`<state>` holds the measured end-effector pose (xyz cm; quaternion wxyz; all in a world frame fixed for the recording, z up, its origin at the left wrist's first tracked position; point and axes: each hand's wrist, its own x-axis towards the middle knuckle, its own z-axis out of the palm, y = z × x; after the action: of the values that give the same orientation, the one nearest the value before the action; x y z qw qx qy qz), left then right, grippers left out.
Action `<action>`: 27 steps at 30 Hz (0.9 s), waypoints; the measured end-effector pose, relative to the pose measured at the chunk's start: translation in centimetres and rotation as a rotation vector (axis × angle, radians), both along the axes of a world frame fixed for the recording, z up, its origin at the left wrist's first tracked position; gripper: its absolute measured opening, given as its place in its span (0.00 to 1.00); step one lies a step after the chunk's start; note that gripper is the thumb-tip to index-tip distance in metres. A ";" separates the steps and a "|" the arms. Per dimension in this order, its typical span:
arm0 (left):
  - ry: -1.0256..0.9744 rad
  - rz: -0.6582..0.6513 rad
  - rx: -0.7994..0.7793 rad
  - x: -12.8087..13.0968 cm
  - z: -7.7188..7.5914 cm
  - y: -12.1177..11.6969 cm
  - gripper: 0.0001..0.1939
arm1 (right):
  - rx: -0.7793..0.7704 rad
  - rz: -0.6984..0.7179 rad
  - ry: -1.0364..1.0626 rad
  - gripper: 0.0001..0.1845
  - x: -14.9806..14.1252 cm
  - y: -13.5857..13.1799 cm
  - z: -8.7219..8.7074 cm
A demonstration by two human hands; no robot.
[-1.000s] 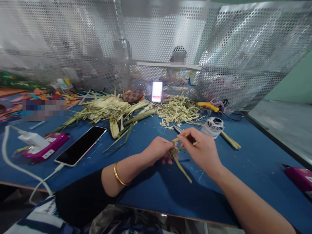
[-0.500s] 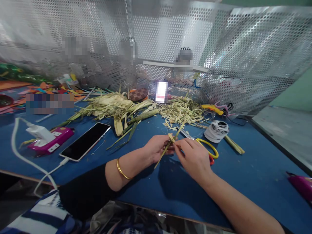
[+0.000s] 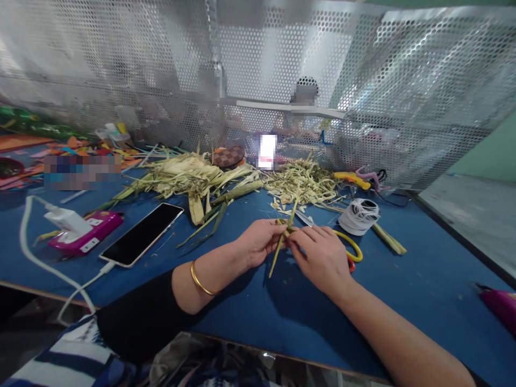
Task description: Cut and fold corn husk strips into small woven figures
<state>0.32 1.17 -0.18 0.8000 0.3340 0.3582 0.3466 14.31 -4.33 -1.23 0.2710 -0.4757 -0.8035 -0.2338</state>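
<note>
Between my hands is a folded strip of dried husk (image 3: pixel 276 258), its thin tail hanging down and its other end sticking up and away from me. My left hand (image 3: pixel 264 240), with a gold bangle on the wrist, pinches it from the left. The fingertips of my right hand (image 3: pixel 320 255) close on the same strip from the right. Partly under my right hand lie scissors (image 3: pixel 353 246) with yellow and red handles. Just beyond my fingers is a heap of narrow shredded husk strips (image 3: pixel 300 183).
Wider husks (image 3: pixel 185 174) are piled at the back left. A phone (image 3: pixel 142 235) on a cable and a magenta power strip (image 3: pixel 91 231) lie left. A white thread spool (image 3: pixel 358 216) and a husk bundle (image 3: pixel 389 238) sit right. Perforated metal sheeting (image 3: pixel 274 59) stands behind.
The husk strip has turned steeper between my fingers, its lower tail swinging to the right. My left fingers have shifted slightly up and right; both hands still grip it.
</note>
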 end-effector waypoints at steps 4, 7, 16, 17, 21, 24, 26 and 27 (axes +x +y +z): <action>0.011 0.068 0.063 0.2 -0.6 0.1 0.07 | 0.018 0.082 -0.155 0.10 -0.4 -0.1 0.2; -0.025 0.050 0.075 0.3 -1.1 0.1 0.05 | -0.004 0.180 -0.283 0.11 -0.8 -0.1 0.0; -0.020 0.038 0.116 0.3 -1.1 -0.2 0.08 | -0.185 0.111 0.672 0.05 0.2 1.0 -0.9; -0.005 0.034 0.123 0.3 -1.2 -0.2 0.09 | -0.255 0.086 0.835 0.05 0.3 1.2 -1.0; 0.045 0.012 0.174 0.5 -1.2 -0.4 0.09 | -0.581 0.016 1.305 0.07 0.5 1.9 -1.4; 0.071 0.012 0.237 0.6 -1.1 -0.7 0.10 | -0.772 -0.006 1.452 0.10 0.3 1.9 -1.3; 0.104 0.043 0.271 0.6 -1.0 -0.8 0.11 | -0.852 -0.022 1.480 0.12 0.2 1.8 -1.1; 0.122 0.069 0.290 0.6 -1.0 -0.8 0.10 | -0.878 -0.036 1.470 0.13 0.2 1.8 -1.0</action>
<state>0.95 0.42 -1.13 0.7076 0.4540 0.3636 0.4013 14.50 -2.55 -2.22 0.5107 -0.5811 -0.4336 0.4620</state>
